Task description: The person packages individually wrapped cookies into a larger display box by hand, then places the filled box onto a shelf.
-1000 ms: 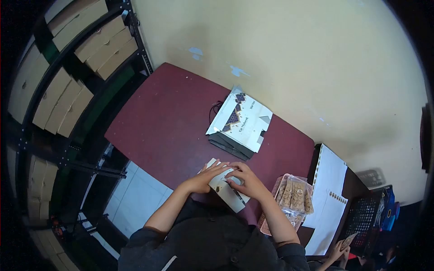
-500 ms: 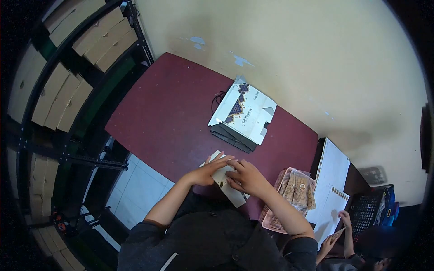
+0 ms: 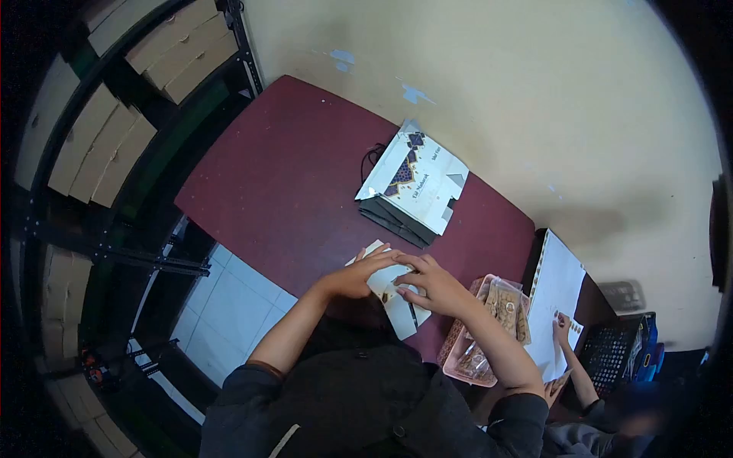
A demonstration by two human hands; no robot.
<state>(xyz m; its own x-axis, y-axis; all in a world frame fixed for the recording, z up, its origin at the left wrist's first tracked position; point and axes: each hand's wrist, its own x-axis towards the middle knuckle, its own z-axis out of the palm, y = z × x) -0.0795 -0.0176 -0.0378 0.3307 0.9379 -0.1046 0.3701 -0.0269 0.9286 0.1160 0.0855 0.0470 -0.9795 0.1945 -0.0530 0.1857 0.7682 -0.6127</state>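
Observation:
A white card (image 3: pixel 399 318) with a small brown mark lies under both my hands at the table's near edge. My left hand (image 3: pixel 365 273) is laid across its upper part, holding it with fingers stretched toward the right hand. Over the card's right side, my right hand (image 3: pixel 426 284) has its fingers bent together, the thumb low on the card. A thin dark strip (image 3: pixel 413 315) shows below that thumb; what the fingers hold is hidden. Just beyond stands a white paper bag (image 3: pixel 427 183) printed "Eid Mubarak", lying on its side with dark folded material (image 3: pixel 393 221) beneath.
The maroon table (image 3: pixel 267 168) meets the wall. At right is a pink basket (image 3: pixel 452 347) with clear packets (image 3: pixel 504 309) of brown pieces. Past it, another person's hand (image 3: pixel 563 327) is over white sheets (image 3: pixel 557 282), near a black crate (image 3: pixel 607 355). Shelves with cardboard boxes (image 3: pixel 92 156) stand left.
Both my hands and the card have shifted slightly up and right in view, and more of the dark strip shows. The other person's hand has moved left and up onto the white sheets.

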